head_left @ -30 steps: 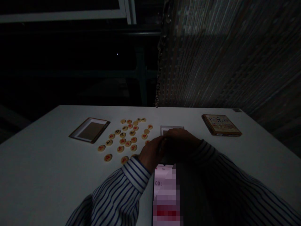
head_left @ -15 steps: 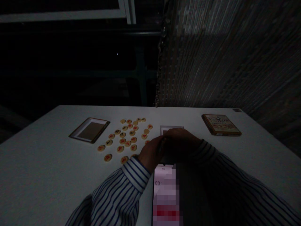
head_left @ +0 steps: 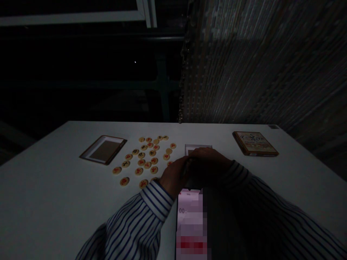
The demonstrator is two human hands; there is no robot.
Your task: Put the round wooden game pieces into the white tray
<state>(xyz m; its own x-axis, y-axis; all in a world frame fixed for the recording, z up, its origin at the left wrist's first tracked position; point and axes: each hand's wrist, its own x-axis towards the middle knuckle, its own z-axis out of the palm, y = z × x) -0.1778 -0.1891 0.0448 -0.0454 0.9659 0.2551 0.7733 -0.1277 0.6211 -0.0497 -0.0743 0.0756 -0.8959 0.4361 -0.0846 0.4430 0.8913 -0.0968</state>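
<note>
The scene is dim. My left hand point(head_left: 173, 177) and my right hand point(head_left: 210, 160) meet at the far end of a lit phone point(head_left: 191, 224) that stands near me on the white table point(head_left: 54, 202). Both hands curl around the phone's top edge; their fingers are dark and mostly hidden. Just left of my left hand lie several round wooden game pieces point(head_left: 146, 157) with red or black marks. A small white folded sheet point(head_left: 197, 148) shows right behind my hands.
An open box tray point(head_left: 103, 149) lies at the left of the pieces. A printed box lid point(head_left: 255, 143) lies at the far right of the table. A woven blind hangs behind the table on the right; the left background is dark.
</note>
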